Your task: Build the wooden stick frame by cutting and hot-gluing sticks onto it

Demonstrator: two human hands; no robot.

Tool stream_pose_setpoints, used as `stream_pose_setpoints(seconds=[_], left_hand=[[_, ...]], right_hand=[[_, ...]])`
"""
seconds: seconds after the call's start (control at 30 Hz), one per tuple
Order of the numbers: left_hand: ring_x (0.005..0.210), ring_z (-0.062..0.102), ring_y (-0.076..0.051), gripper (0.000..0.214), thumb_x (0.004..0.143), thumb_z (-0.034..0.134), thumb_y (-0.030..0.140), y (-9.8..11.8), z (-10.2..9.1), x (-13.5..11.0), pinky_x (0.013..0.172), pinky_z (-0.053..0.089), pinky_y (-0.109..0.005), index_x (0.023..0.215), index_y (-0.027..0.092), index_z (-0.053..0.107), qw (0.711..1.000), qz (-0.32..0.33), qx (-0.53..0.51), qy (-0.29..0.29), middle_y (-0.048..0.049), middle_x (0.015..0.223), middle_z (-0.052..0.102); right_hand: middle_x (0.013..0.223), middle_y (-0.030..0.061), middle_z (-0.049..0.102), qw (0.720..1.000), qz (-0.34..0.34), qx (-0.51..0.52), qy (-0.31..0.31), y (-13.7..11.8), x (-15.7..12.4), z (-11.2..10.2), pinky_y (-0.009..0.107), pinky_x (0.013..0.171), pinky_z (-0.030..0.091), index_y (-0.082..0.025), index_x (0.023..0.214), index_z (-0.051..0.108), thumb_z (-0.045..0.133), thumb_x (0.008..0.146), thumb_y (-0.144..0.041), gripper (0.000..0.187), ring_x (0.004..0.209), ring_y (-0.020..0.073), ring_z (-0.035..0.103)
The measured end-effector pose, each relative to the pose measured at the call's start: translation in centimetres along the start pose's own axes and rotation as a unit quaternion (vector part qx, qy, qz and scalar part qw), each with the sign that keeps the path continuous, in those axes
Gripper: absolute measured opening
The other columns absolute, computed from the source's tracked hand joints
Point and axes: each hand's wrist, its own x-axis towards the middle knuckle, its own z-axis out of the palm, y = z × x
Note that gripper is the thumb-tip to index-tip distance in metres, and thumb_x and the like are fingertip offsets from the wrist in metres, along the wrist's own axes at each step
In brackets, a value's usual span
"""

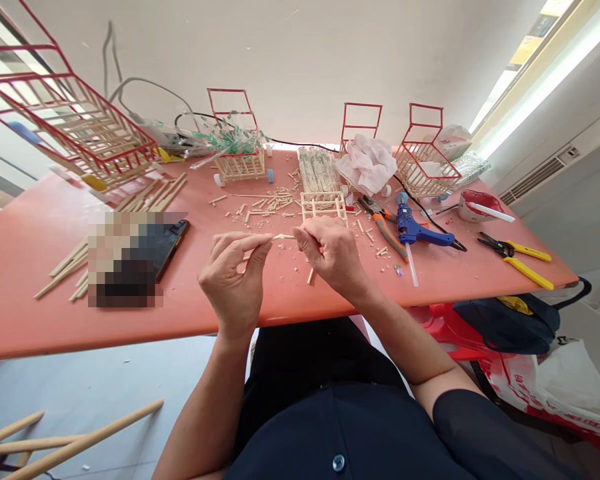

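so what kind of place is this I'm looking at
Probably a craft workspace: a blue glue gun, red-trimmed stick carts and scattered cut sticks share the table.

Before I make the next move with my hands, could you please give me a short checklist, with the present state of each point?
1. Small wooden stick held from both sides: ok, pinched between the left hand and right hand.
2. Stick unbroken: cannot tell, the fingertips cover its ends.
3. Blue glue gun away from the fingers: ok, it lies on the table beyond the right hand.
4. Glue gun hot: cannot tell.
5. Table free of loose bits: not ok, short wooden offcuts are scattered on it.
6. Yellow-handled pliers within view: ok, near the table's right end.
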Motion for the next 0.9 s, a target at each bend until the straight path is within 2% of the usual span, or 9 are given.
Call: stream_pose_setpoints(seconds=[0.6, 0.77, 0.9], left_hand=[[0.088, 0.069, -0.018, 0.005, 0.099, 0.08, 0.024, -0.08, -0.06, 0.03, 0.081, 0.054, -0.032, 0.097, 0.026, 0.085, 1.0, 0.012, -0.005, -0.004, -0.0013, 0.088, 0.079], [0.09, 0.07, -0.018, 0.004, 0.099, 0.08, 0.025, -0.01, -0.05, 0.01, 0.081, 0.056, -0.03, 0.098, 0.025, 0.085, 1.0, -0.005, -0.008, 0.002, -0.0008, 0.087, 0.078], [0.09, 0.07, -0.018, 0.005, 0.098, 0.081, 0.027, -0.1, 0.09, -0.02, 0.081, 0.058, -0.03, 0.099, 0.025, 0.085, 1.0, -0.015, -0.006, 0.006, -0.0012, 0.088, 0.078]], right_hand=[[0.074, 0.0014, 0.062, 0.999, 0.007, -0.029, -0.017, 0.0, -0.01, -0.13, 0.034, 0.084, 0.035, -0.022, 0.076, 0.053, 0.037, 0.12, -0.053, 0.056, 0.077, 0.0174, 0.054], [0.073, 0.0005, 0.061, 1.0, 0.005, 0.027, 0.009, -0.01, -0.02, -0.12, 0.034, 0.084, 0.037, -0.022, 0.078, 0.054, 0.033, 0.12, -0.056, 0.058, 0.075, 0.0164, 0.054], [0.082, 0.0007, 0.067, 0.996, 0.009, 0.092, 0.016, -0.17, -0.09, -0.29, 0.032, 0.08, 0.042, -0.021, 0.091, 0.064, 0.046, 0.116, -0.06, 0.049, 0.078, 0.0157, 0.058]])
